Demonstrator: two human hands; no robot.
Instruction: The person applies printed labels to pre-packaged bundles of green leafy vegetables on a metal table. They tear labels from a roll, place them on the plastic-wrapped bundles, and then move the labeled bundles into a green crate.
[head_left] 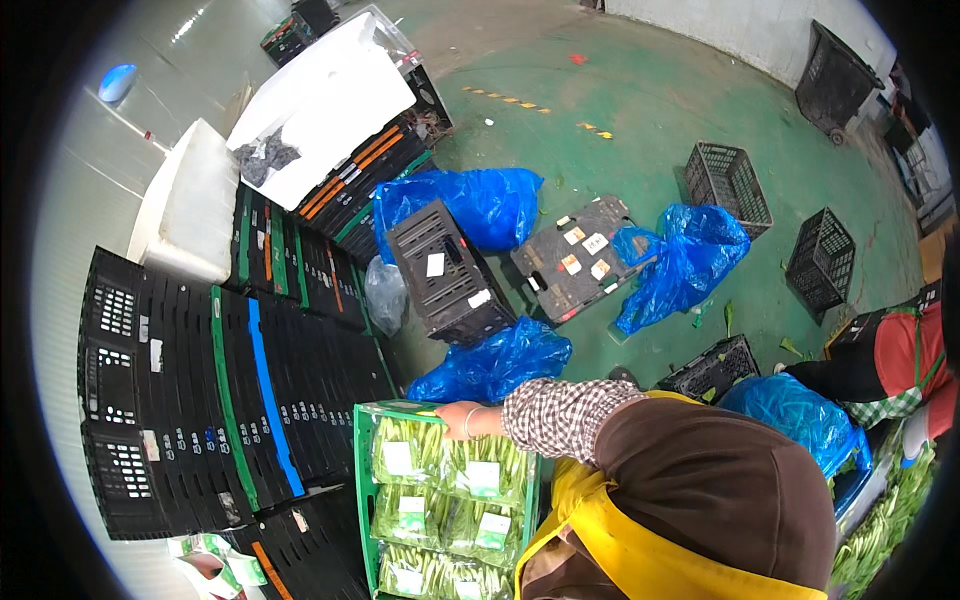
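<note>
My right hand, with a thin bracelet at the wrist and a checked sleeve cuff behind it, is closed over the far rim of a green crate. Several clear bags of green stemmed vegetables with white labels lie in rows inside the crate. The brown sleeve and yellow apron cover part of the view to the right of it. My left hand is outside the picture.
Tall stacks of black crates stand at the left, near white foam boxes. A black crate, blue plastic bags and grey open crates lie on the green floor. A co-worker is at the right, beside loose greens.
</note>
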